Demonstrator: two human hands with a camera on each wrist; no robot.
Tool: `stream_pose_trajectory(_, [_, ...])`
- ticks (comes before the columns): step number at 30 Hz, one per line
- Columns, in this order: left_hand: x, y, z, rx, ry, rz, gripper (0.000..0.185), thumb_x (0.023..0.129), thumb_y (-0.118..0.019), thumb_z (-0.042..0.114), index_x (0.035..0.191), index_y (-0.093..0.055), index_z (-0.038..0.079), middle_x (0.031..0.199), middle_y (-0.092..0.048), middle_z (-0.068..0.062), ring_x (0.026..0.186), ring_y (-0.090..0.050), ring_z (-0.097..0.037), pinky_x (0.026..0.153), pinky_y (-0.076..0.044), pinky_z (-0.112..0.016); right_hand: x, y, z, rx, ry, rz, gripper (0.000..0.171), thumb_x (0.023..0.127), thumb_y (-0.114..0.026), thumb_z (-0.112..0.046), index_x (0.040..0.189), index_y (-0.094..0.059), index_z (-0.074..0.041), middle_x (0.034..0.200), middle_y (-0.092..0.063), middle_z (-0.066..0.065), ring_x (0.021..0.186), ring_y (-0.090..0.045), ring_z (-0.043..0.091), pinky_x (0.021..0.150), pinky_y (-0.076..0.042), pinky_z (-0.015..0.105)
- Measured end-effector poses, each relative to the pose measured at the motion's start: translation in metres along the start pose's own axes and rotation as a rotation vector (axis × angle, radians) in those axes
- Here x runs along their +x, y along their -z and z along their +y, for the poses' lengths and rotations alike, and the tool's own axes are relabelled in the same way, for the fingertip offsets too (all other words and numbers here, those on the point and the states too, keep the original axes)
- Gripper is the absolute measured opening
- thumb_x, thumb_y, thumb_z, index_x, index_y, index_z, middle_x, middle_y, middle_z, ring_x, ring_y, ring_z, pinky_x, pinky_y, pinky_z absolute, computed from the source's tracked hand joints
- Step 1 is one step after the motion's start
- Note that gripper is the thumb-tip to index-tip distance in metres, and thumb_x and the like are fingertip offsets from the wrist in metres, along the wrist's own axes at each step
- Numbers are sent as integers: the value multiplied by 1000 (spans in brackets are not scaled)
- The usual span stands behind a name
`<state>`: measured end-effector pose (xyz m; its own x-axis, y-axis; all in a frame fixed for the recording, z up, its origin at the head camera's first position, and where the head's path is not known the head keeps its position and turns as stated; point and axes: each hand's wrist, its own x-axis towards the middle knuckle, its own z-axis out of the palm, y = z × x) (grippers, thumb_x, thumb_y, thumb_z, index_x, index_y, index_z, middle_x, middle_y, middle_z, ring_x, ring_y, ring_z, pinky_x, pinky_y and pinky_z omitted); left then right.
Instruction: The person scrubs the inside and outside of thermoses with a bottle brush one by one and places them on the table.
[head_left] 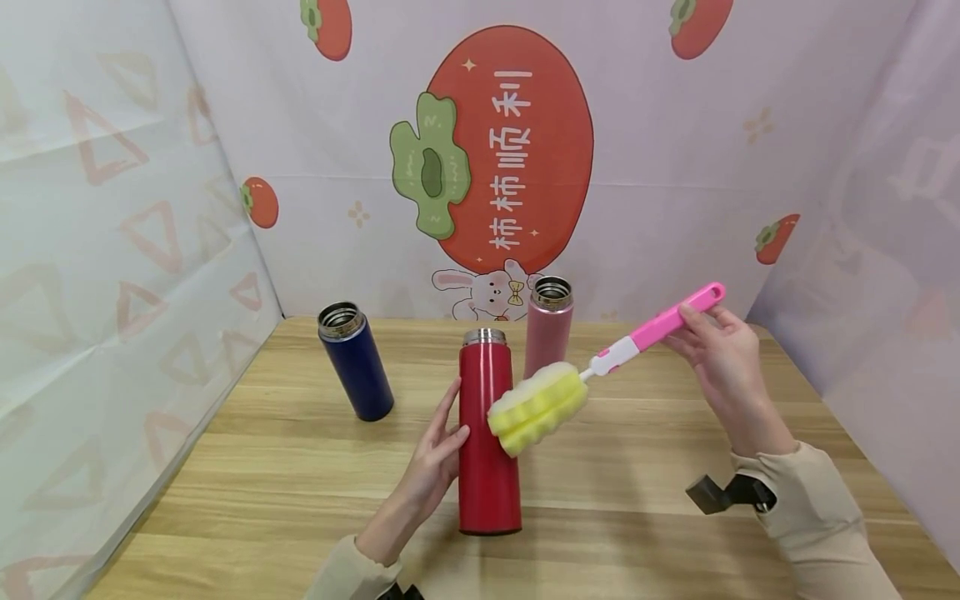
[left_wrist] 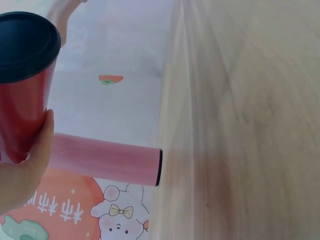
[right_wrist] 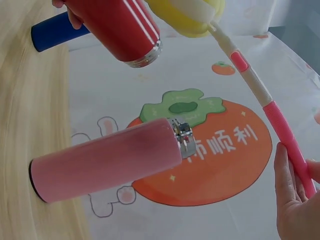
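My left hand [head_left: 429, 468] grips a red thermos bottle [head_left: 487, 487] round its side. The bottle is lidless at its steel neck, and the left wrist view shows its black base [left_wrist: 27, 47] raised off the table. In my right hand [head_left: 723, 362] is a bottle brush, pinched by its pink handle [head_left: 663, 325]. The yellow-and-white sponge head [head_left: 540, 408] points down to the left, in front of the red bottle's right side in the head view; whether they touch I cannot tell.
A dark blue bottle [head_left: 358, 371] stands uncapped at the left on the wooden table [head_left: 255, 467]. Behind the sponge stands a pink bottle [head_left: 547, 337], also uncapped. Printed cloth walls [head_left: 660, 208] enclose the back and both sides.
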<state>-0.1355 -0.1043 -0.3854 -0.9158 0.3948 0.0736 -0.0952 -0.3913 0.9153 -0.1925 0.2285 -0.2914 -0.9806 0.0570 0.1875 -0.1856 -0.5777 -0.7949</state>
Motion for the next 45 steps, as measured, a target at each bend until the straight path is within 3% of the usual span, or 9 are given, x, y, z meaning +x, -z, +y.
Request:
stream_pose_trajectory(13, [1,-1,4,-40,0,78,60,92,-39,7,141,-14,31,136,-26,-17,112,-46,-20,89,-40,-38,-10,3,13,-30,-96,-102,10,87,-50,0,97,-53,0,81,-66,13,75,-65,21,70,-49,29])
stream_pose_trajectory(24, [1,0,2,-50,-14,98,63,91,-41,5,142,-13,28,129,-34,-14,107,-50,-18,86,-41,-37,-11,3,22,-97,-103,-193,15,89,-44,3,96,-56,-3,80,-67,11,75,-65,20,68,-50,29])
stream_pose_trajectory(35, [-1,2,2,-24,-2,74,62,91,-41,6,142,-13,30,135,-26,-16,111,-45,-20,88,-40,-38,-2,0,15,-24,-38,-55,10,85,-53,1,95,-54,1,78,-66,14,74,-66,21,69,-49,30])
stream_pose_trajectory(45, [-2,4,1,-2,14,48,62,91,-41,6,142,-13,29,138,-22,-16,114,-43,-21,90,-39,-38,7,-5,5,24,57,67,20,80,-61,-2,97,-52,4,78,-65,14,72,-65,20,68,-50,30])
